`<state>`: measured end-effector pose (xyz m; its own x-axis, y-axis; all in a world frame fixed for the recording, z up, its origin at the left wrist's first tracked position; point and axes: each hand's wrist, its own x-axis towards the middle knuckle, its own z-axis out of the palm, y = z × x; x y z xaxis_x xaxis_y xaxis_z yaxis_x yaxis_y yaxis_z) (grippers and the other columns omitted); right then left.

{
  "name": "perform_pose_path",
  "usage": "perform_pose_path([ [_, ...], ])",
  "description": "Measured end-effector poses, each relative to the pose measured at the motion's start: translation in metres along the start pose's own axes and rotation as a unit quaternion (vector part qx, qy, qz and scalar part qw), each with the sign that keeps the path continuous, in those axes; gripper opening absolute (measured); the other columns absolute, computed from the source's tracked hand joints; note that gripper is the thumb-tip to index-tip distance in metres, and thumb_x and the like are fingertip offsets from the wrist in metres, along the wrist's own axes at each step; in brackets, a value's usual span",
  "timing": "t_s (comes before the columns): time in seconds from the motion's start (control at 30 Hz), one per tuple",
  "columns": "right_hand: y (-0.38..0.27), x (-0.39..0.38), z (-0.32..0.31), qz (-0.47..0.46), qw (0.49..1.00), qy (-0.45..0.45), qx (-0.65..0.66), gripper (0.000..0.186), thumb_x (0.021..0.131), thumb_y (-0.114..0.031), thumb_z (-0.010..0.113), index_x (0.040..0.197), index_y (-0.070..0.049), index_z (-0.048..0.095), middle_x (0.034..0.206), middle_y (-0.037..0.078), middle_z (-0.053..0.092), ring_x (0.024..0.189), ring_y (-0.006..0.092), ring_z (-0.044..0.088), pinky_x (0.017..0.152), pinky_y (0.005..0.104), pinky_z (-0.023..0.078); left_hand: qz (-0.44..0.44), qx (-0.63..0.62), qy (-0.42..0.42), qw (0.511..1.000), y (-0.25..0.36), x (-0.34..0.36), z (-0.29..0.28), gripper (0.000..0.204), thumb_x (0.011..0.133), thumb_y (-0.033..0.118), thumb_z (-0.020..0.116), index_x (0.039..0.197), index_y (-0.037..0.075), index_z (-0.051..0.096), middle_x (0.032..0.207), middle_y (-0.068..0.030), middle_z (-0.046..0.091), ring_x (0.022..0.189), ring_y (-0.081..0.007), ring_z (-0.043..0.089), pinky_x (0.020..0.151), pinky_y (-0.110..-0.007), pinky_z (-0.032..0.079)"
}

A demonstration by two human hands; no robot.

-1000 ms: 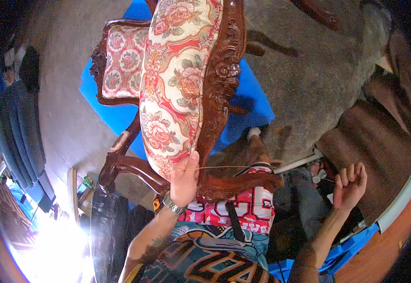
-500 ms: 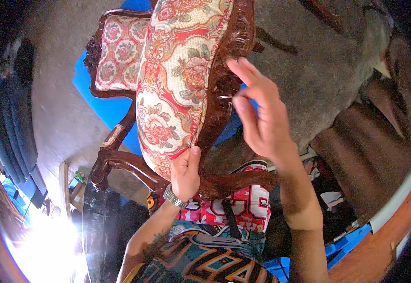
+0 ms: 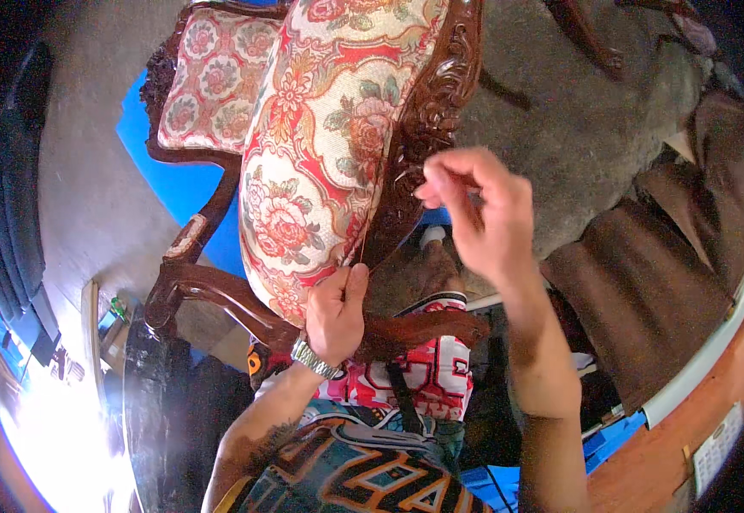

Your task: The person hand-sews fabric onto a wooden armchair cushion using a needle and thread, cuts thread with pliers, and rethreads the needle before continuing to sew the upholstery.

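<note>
A chair cushion in cream and red floral fabric (image 3: pixel 282 218) sits in a dark, carved wooden chair frame (image 3: pixel 436 107), tilted before me. At the cushion's near right edge my left hand (image 3: pixel 336 312), with a metal watch on the wrist, is closed, thumb and fingers pinching the fabric edge beside the wood. A thin thread-like line rises from that spot. My right hand (image 3: pixel 490 209) is raised over the carved rail, fingers curled into a pinch. What it holds, if anything, is too small to make out.
A curved wooden armrest (image 3: pixel 235 295) runs near my lap. Beyond the cushion stands a matching upholstered panel (image 3: pixel 218 81), with a blue sheet (image 3: pixel 162 162) below. Brown cloth (image 3: pixel 645 282) drapes at the right. Bright light glares at the lower left.
My right hand has closed from spread fingers into a pinch and come slightly down and nearer. The left hand keeps its place on the cushion edge. The view has shifted a little.
</note>
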<state>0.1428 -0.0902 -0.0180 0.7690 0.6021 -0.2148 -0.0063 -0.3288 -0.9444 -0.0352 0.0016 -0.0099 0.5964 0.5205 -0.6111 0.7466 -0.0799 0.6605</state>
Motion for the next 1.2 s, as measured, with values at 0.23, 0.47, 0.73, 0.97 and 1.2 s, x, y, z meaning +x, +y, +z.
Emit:
perform_pose_path([
  [0.23,0.008,0.045,-0.008,-0.109,0.983,-0.044,-0.14,0.016,0.078,-0.014,0.069,0.077,-0.006,0.056,0.06,0.013,0.058,0.053,0.0254,0.061,0.048,0.0324,0.047,-0.045,0.02,-0.022,0.999,0.002,0.003,0.0,0.039,0.093,0.029,0.051,0.07,-0.003,0.053,0.054,-0.0167,0.042,0.049,-0.0221,0.037,0.05,-0.036,0.035],
  [0.47,0.006,0.058,-0.005,-0.228,0.954,-0.094,-0.17,0.013,0.075,-0.012,0.065,0.076,-0.005,0.054,0.061,0.015,0.058,0.06,0.0336,0.061,0.051,0.0406,0.047,0.024,0.039,0.038,0.998,-0.006,0.005,0.006,0.041,0.093,0.031,0.052,0.069,-0.003,0.052,0.053,-0.0158,0.037,0.051,-0.0197,0.033,0.05,-0.035,0.035],
  [0.73,0.005,0.059,-0.003,-0.265,0.929,-0.104,-0.239,0.012,0.078,-0.016,0.062,0.08,-0.004,0.057,0.059,0.014,0.059,0.055,0.0327,0.061,0.051,0.0419,0.047,-0.012,0.041,-0.012,0.999,-0.001,0.007,0.005,0.044,0.093,0.034,0.05,0.068,-0.002,0.05,0.054,-0.0109,0.033,0.053,-0.0154,0.03,0.05,-0.033,0.033],
  [0.97,-0.001,0.058,0.001,-0.282,0.922,-0.094,-0.248,0.012,0.076,-0.006,0.064,0.077,-0.004,0.052,0.058,0.014,0.053,0.055,0.0323,0.057,0.048,0.0357,0.043,-0.007,0.007,0.012,1.0,0.001,0.004,0.007,0.044,0.093,0.035,0.051,0.069,-0.002,0.051,0.054,-0.0118,0.035,0.054,-0.0155,0.031,0.051,-0.034,0.035],
  [1.2,-0.015,0.064,-0.002,-0.201,0.921,-0.215,-0.257,0.005,0.082,-0.002,0.054,0.08,0.001,0.05,0.055,0.016,0.052,0.05,0.0263,0.056,0.049,0.0373,0.047,-0.022,0.027,0.026,0.999,-0.001,0.005,0.007,0.039,0.091,0.035,0.054,0.078,0.0,0.062,0.057,-0.0186,0.049,0.051,-0.0258,0.047,0.053,-0.037,0.039],
])
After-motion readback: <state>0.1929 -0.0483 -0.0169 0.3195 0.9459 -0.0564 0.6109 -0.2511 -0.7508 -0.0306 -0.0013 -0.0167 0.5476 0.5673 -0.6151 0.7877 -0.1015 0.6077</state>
